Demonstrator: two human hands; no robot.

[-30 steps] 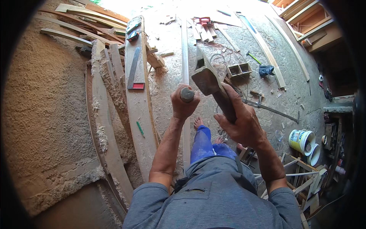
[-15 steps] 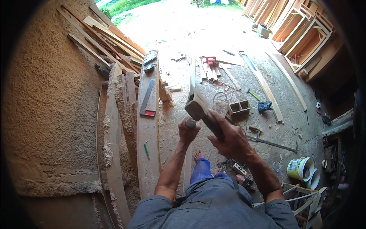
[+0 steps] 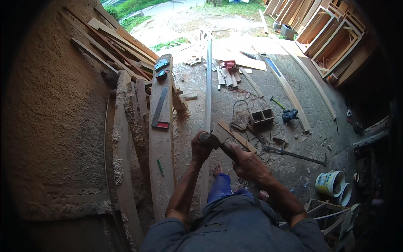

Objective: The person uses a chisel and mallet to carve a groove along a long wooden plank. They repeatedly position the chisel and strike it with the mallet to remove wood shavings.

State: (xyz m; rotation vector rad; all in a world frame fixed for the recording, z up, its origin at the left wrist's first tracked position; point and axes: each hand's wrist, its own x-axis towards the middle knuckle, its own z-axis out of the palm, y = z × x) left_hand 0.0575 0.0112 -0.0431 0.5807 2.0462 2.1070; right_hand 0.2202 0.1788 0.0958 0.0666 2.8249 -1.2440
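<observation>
Hatchet (image 3: 219,136) gripped in my right hand (image 3: 250,164), my left hand (image 3: 200,148) clenched around a round-ended handle (image 3: 204,137), hatchet head seemingly touching it, long straight bar (image 3: 208,84) stretching beyond

A striking tool with a blocky grey-brown head and thick dark handle (image 3: 218,136) slants up leftward from the right hand (image 3: 251,167), its head right beside a dull grey-brown tool handle with a rounded butt (image 3: 204,136), butt uppermost in the left hand (image 3: 200,150), contact unclear
</observation>
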